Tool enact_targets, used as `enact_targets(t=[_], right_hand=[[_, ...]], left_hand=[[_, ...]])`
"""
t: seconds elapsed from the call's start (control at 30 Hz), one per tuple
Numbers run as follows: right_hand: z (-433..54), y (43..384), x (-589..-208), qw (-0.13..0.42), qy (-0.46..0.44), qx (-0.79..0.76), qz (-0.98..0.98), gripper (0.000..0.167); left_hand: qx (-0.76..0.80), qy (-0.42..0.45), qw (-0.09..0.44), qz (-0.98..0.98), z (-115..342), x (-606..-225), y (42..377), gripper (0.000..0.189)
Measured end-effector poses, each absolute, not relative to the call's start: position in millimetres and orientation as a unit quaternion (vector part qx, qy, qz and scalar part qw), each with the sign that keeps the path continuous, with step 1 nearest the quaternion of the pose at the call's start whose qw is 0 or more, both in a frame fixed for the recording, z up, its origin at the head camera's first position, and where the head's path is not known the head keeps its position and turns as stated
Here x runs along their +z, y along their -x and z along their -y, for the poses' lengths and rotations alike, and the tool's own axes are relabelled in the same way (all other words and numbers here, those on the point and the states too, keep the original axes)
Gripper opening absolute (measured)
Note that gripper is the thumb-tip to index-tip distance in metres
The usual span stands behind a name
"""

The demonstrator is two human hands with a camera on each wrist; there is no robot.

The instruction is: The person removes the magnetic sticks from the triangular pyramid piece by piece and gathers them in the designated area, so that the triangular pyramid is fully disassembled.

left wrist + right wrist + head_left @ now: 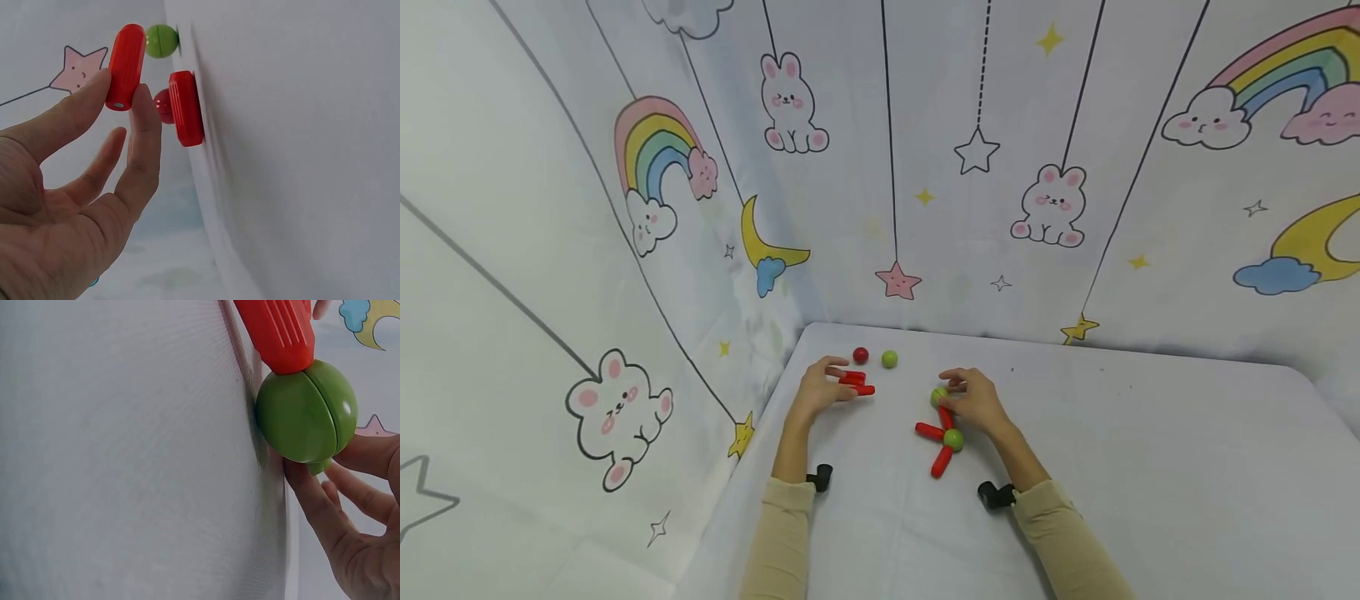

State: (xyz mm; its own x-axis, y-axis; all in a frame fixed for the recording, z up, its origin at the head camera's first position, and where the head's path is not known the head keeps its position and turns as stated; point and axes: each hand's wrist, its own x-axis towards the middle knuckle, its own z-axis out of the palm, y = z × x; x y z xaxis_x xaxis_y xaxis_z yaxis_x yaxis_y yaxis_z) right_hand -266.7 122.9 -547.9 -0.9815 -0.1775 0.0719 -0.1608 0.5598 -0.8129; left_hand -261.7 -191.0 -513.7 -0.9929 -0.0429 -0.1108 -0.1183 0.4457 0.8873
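My left hand (824, 388) pinches a red rod (126, 67) between thumb and fingertip, lifted off the table. A second red rod (186, 109) lies close by on the table. To the right, a green ball (953, 440) joins several red rods, one (929, 431) pointing left and another (942, 462) toward me. A third rod (946, 418) leads up to another green ball (938, 396), at the fingers of my right hand (977, 400). In the right wrist view, the near green ball (306, 412) partly hides that hand's fingertips, which pinch around a green piece.
Toward the back of the white table (1150, 467) sit a loose red ball (861, 356) and a loose green ball (890, 359). A patterned cloth (955, 217) hangs behind the table and along its left side. Black wrist cameras (996, 495) sit at both wrists.
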Motion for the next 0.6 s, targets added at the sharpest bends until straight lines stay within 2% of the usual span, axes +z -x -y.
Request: enact_targets(t=[0.6], right_hand=[[-123.3, 266.5, -548.9, 0.013, 0.092, -0.468, -0.879, 0.044]], left_hand=[[0.497, 0.072, 0.056, -0.863, 215.1, -517.0, 273.1, 0.062]])
